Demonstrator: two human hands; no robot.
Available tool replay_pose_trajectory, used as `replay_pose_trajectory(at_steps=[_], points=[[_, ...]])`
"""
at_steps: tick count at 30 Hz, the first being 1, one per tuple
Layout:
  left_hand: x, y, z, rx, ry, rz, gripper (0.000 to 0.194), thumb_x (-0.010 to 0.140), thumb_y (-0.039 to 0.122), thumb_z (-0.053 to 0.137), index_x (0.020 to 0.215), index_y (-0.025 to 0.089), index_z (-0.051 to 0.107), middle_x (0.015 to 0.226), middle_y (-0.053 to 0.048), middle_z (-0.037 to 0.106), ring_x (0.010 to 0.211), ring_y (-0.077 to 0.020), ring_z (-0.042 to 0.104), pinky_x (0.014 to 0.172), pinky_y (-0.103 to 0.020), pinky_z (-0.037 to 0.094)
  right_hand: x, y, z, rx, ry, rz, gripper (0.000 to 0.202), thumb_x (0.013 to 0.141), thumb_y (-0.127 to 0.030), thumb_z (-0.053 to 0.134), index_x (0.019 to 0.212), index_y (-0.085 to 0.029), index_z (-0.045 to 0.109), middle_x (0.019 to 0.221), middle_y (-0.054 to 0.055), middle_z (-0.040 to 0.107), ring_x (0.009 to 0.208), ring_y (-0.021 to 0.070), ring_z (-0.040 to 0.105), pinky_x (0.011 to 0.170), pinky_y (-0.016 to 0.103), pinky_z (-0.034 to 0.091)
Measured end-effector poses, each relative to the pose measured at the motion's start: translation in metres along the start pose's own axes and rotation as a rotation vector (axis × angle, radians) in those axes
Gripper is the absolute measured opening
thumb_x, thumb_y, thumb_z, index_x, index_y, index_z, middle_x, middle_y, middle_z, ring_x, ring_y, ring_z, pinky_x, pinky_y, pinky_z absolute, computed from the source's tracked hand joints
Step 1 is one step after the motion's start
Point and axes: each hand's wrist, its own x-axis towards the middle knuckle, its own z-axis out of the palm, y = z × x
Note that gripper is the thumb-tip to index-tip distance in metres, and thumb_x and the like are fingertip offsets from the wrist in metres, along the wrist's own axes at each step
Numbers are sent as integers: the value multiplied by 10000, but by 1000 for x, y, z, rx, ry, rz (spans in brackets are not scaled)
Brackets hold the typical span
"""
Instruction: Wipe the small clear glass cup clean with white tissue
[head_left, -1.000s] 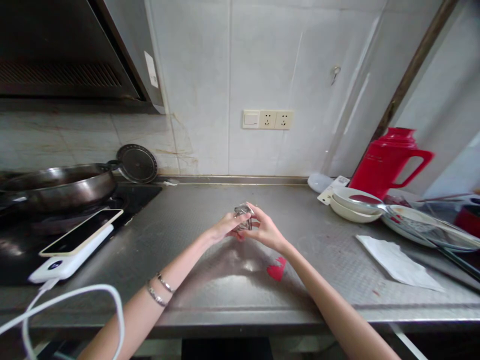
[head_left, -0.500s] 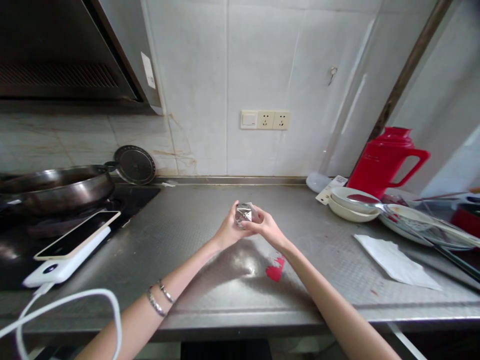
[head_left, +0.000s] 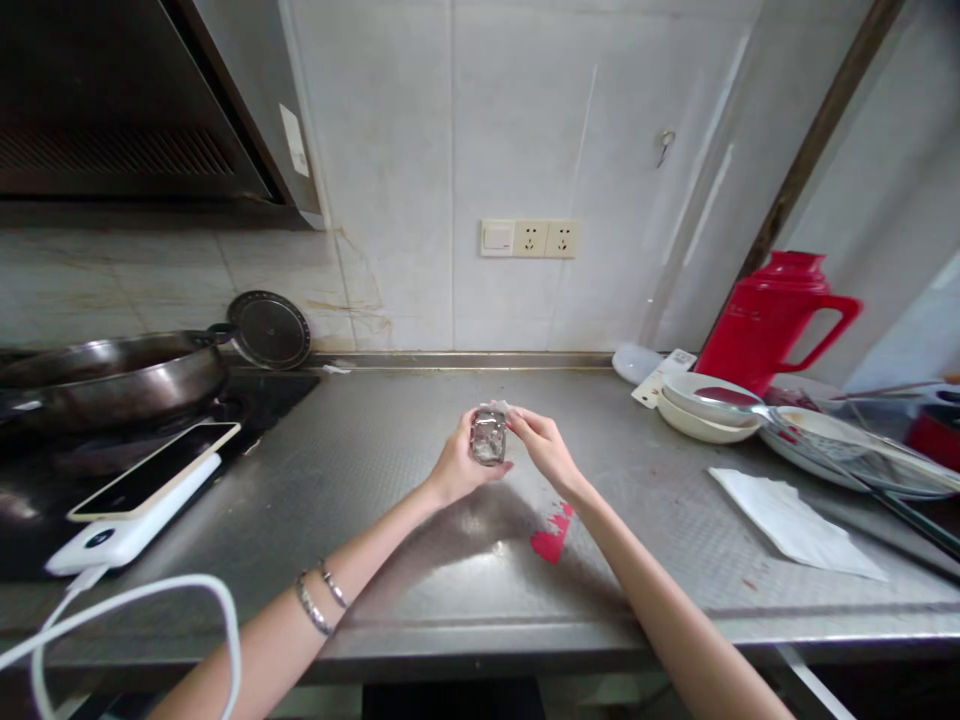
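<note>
Above the middle of the counter, my left hand [head_left: 459,462] is wrapped round a small, clear, squarish container [head_left: 489,438] with a shiny, silvery look. It is tilted so that one square end faces me. My right hand [head_left: 541,440] pinches with thumb and fingertips at the upper right corner of that end. A pale, thin edge shows there, and I cannot tell whether the fingers grip the rim or something thin on it. Below my right wrist, a red patch [head_left: 550,540] marks the steel counter [head_left: 420,590].
At left, a phone [head_left: 154,470] lies on a white power bank [head_left: 135,525] with a cable, by a steel pan [head_left: 172,375] on the stove. At right are a white tissue [head_left: 795,525], stacked bowls [head_left: 705,425], plates with utensils and a red thermos jug [head_left: 761,330].
The container has turned in my left hand, so its end faces me more fully. My right hand has shifted from around its side to a pinch at its upper right corner.
</note>
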Motion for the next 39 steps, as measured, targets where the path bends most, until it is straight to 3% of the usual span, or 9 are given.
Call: replay_pose_trajectory(at_steps=[9,14,20,24,26,28,31,33,39], points=[[1,-1,1,26,57,-28,740,584,311,791,1201,183,403,1105,-95,640,965,-212,631,849,-324,486,-10,-9,2,-220,3,-263,315,939,-345,429,1160,-282,643,1226,16,631,1162,221,577,1032,427,436],[1,-8,2,5,72,-65,738,573,317,801,1182,182,406,1083,-92,648,949,-207,636,846,-328,487,-10,-8,0,-294,-15,-399,323,929,-232,421,1160,-300,637,1199,-16,646,1132,213,600,1095,481,367],[2,-6,2,-36,79,-98,710,580,318,795,1157,178,407,1076,-90,642,938,-200,635,833,-314,489,-14,-17,-3,-277,75,-422,275,915,-242,463,1059,-269,696,1033,-27,721,919,196,697,1099,468,373],[3,-7,1,-45,76,-94,712,573,286,794,1158,186,400,1039,-68,640,894,-186,637,820,-317,495,-6,-22,-7,-337,250,-317,268,918,-298,466,980,-226,716,925,-2,746,989,239,673,966,421,491],[2,-9,1,-18,55,-68,716,578,261,789,1174,188,398,1030,-63,638,886,-190,636,815,-326,497,2,-25,-9,-406,279,-298,266,917,-295,464,966,-211,712,937,28,743,1016,253,661,888,381,526],[1,-13,1,28,39,-34,731,578,245,786,1196,185,400,1071,-79,626,944,-213,626,845,-344,488,10,-30,-9,-492,172,-327,244,913,-256,470,952,-209,706,931,45,742,969,239,679,842,338,533],[0,-15,0,73,21,-6,759,561,238,789,1215,187,406,1113,-90,610,1035,-247,596,896,-370,466,20,-40,-7,-639,-125,-392,242,908,-175,454,905,-208,694,847,37,738,827,187,705,802,287,533],[0,-13,0,107,10,-17,741,556,234,784,1198,191,418,1096,-83,612,1037,-250,591,901,-381,461,23,-46,-5,-732,-256,-436,260,903,-127,435,850,-198,680,797,28,726,775,165,702,830,289,526],[1,-6,0,223,17,3,714,556,240,765,1178,183,419,1116,-98,594,1054,-262,569,922,-411,446,14,-54,-4,-883,-306,-600,217,865,-62,440,819,-173,621,779,38,710,802,169,696,986,380,469]])
